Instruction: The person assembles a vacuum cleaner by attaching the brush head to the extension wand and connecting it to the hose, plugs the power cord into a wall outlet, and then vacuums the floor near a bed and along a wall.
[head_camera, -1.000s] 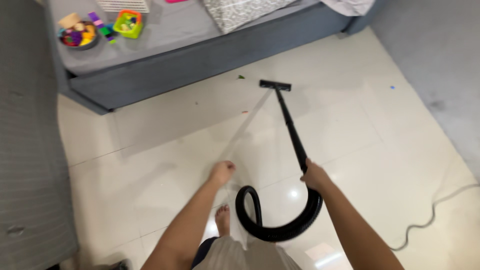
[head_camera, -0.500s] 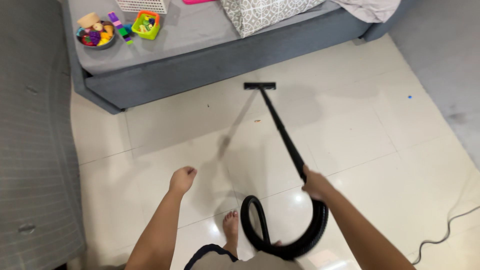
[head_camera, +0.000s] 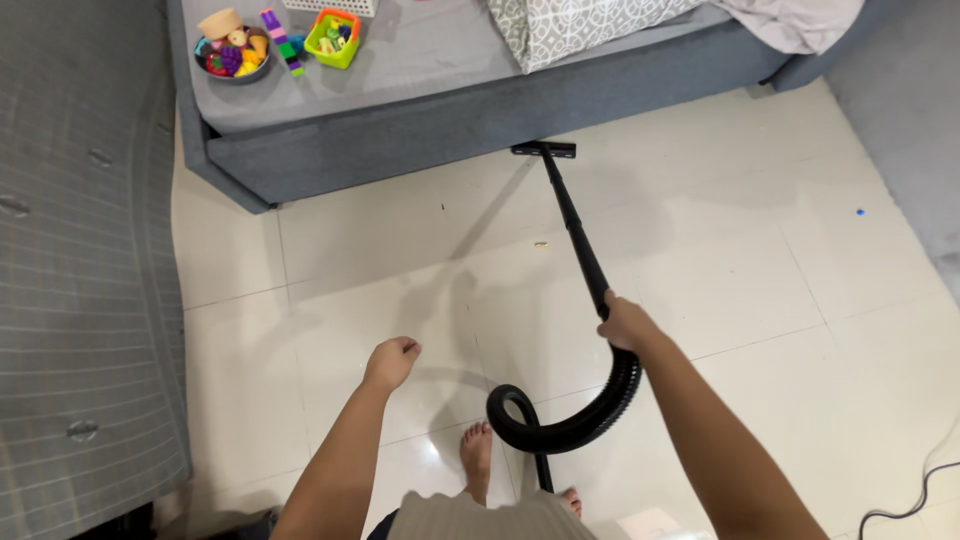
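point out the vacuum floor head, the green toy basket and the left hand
vacuum floor head (head_camera: 544, 149), head view, middle of the black bar
green toy basket (head_camera: 333, 38), head view, front wall
left hand (head_camera: 392, 361), head view, back of the fist

Glossy pale floor tiles, a matt black ribbed plastic hose, and grey cloth sofa.

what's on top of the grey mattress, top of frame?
On the grey mattress: a bowl of small toys, a green basket, a strip of coloured blocks, a patterned pillow and pale bedding. The frame cuts off everything further back.
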